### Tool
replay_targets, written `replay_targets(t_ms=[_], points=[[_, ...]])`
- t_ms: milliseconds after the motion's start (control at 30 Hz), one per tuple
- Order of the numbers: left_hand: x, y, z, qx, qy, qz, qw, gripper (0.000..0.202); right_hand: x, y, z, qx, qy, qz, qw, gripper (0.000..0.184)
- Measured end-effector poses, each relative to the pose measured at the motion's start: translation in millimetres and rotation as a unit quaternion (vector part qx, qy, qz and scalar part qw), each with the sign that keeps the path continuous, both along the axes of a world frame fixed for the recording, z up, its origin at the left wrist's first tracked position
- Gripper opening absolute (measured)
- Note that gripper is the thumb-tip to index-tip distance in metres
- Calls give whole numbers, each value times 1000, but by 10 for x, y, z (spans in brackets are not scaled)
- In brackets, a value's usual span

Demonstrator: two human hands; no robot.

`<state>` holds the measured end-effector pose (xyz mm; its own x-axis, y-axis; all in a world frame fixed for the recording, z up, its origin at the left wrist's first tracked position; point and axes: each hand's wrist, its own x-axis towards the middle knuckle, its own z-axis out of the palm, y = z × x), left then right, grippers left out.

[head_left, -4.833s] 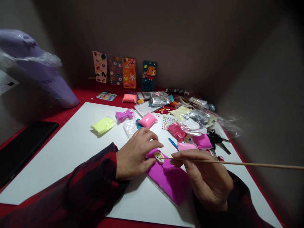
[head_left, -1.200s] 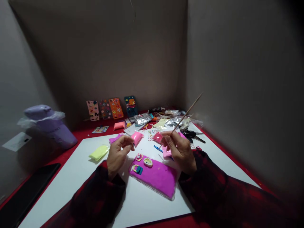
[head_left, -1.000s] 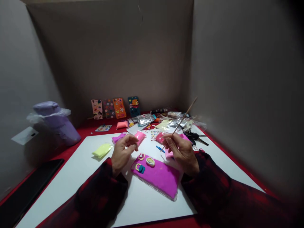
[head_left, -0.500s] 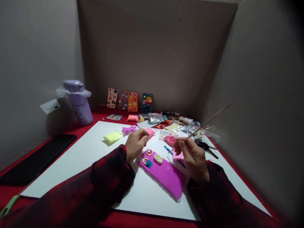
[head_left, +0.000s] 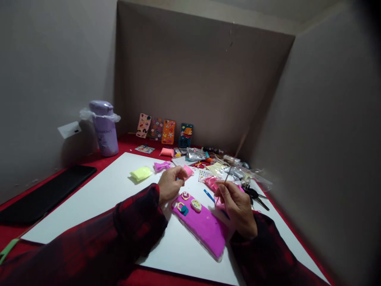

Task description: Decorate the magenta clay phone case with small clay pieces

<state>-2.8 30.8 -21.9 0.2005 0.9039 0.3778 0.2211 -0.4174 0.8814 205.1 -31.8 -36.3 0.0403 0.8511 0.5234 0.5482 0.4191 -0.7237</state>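
My right hand (head_left: 236, 206) pinches a thin wooden stick (head_left: 228, 174), its upper part blurred. Above the top left corner of a purple phone case (head_left: 200, 227), my left hand (head_left: 172, 183) is closed with thumb and fingertips together. A speck of blue shows at those fingertips, too small to name. Small clay pieces sit at the case's upper left end: a pink-and-white one (head_left: 185, 195), a teal one with a yellow loop (head_left: 183, 209) and a pale yellow oval (head_left: 195, 205). Behind my right hand, a blue tool (head_left: 208, 195) and a pink packet (head_left: 219, 203) are partly hidden.
Yellow clay (head_left: 141, 173) and purple clay (head_left: 162, 166) packets lie on the white board (head_left: 107, 198). Scissors (head_left: 258, 195) are at right, near clear plastic bags (head_left: 238, 172). Decorated phone cases (head_left: 168, 132) lean at the back. A purple bottle (head_left: 105, 131) stands left, behind a black slab (head_left: 50, 192).
The stick has swung more upright in my right hand, which moved slightly left. My left hand's fingers have turned a little, and a bit of blue now shows there. The view shifted slightly.
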Motion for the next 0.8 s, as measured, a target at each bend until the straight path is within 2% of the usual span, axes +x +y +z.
replay_targets(t_ms=[167,267,367,533,700,800], points=[[-62,93,10,6,-32,62,998,16,21,19,-8,-28,-83,-70,994,28],[-121,161,17,12,-45,114,992,8,39,26,-4,-27,-111,-78,990,25],[-156,212,8,16,-49,145,988,8,54,38,13,-24,-122,-82,989,26],[-154,249,-41,13,-30,135,990,16,56,65,46,-34,-137,-128,982,28],[-140,208,-35,10,-10,107,994,19,87,77,34,60,-185,-94,976,20],[-127,170,-6,14,-5,94,995,17,95,80,29,72,-173,-86,979,18]])
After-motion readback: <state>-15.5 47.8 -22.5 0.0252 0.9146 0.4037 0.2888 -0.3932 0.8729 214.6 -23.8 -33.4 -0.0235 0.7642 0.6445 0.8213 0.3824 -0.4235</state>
